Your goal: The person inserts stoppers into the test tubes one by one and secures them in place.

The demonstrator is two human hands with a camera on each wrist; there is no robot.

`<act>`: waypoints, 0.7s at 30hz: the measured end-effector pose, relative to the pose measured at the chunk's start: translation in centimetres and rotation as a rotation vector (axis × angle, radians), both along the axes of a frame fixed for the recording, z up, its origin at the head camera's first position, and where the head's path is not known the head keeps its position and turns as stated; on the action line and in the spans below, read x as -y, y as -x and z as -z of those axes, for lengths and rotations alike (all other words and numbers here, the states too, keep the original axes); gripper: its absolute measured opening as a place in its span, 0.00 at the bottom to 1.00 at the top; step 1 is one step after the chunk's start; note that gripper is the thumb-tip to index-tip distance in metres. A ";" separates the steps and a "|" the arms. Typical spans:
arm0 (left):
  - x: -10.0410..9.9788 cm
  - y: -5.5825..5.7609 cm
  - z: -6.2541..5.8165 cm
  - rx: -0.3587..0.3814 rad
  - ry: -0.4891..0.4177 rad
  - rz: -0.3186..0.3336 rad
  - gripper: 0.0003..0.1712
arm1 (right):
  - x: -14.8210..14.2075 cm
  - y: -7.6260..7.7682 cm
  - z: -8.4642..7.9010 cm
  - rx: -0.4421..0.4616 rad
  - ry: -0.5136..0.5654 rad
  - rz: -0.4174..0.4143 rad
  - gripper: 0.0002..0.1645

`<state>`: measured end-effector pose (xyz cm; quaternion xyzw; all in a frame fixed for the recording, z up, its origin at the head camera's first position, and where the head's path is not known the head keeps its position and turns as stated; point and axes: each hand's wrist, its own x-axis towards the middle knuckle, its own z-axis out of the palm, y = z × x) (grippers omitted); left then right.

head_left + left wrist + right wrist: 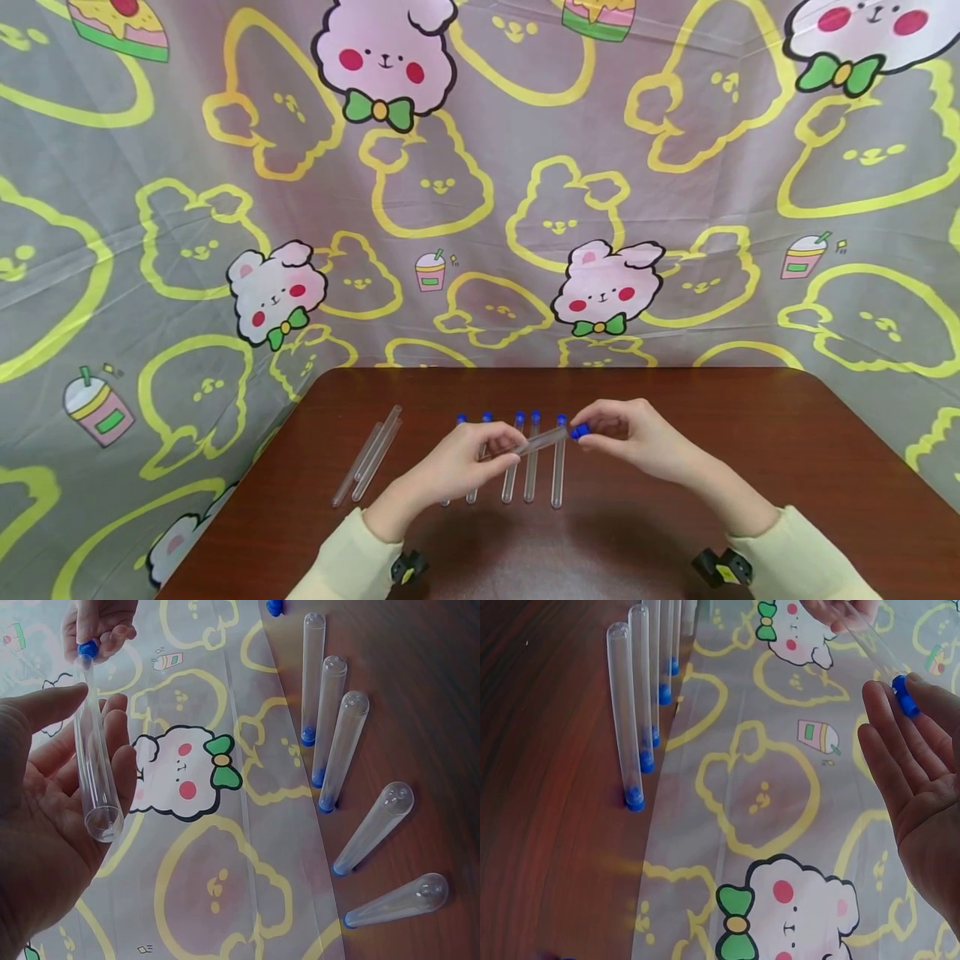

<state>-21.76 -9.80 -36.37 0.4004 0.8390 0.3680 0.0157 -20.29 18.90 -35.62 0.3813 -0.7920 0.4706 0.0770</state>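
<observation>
My left hand (pixel 468 458) holds a clear test tube (pixel 546 440) between thumb and fingers, tilted with its open end up and to the right. In the left wrist view, the rounded bottom of this tube (pixel 103 823) points toward the camera. My right hand (pixel 637 433) pinches a blue cap (pixel 580 431) between thumb and fingertips. The cap is right at the tube's mouth, with a small gap seeming to show in the head view. Beneath the hands, several blue-capped test tubes (pixel 558 475) lie in a row, caps toward the far side.
Three tubes without visible caps (pixel 367 462) lie close together on the left of the brown table (pixel 720 400). A loose blue cap (pixel 274 607) shows at the top of the left wrist view. A cartoon-printed cloth (pixel 495 150) hangs behind the table and at its sides.
</observation>
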 end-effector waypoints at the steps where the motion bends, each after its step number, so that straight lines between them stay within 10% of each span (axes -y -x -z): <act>1: 0.0 0.0 0.0 -0.001 0.000 0.002 0.09 | 0.1 0.0 0.0 -0.004 0.000 -0.002 0.13; 21: -0.5 -0.3 0.1 0.003 -0.044 0.016 0.10 | 0.6 -0.1 -0.2 0.025 0.045 -0.036 0.12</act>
